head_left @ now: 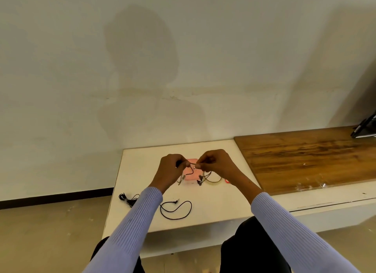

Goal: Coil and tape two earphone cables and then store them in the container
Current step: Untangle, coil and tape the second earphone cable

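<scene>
two surfaces fill the lower view: a white table (219,209) in front of the person and a wooden bench top (305,161) to its right. at the back of the table sits a pink container (188,176), mostly hidden behind the hands. the left hand (171,169) and the right hand (215,164), both with curled fingers, pinch a black earphone cable (190,170) between them above the container; it seems partly looped, though the detail is too small to be sure. a clear tape roll (213,180) lies just beside the container, under the right wrist. a second earphone cable (176,209) lies loose near the table's front edge. judging by this, the first coil is in hand; next it needs holding steady with one hand while tape is fetched.
</scene>
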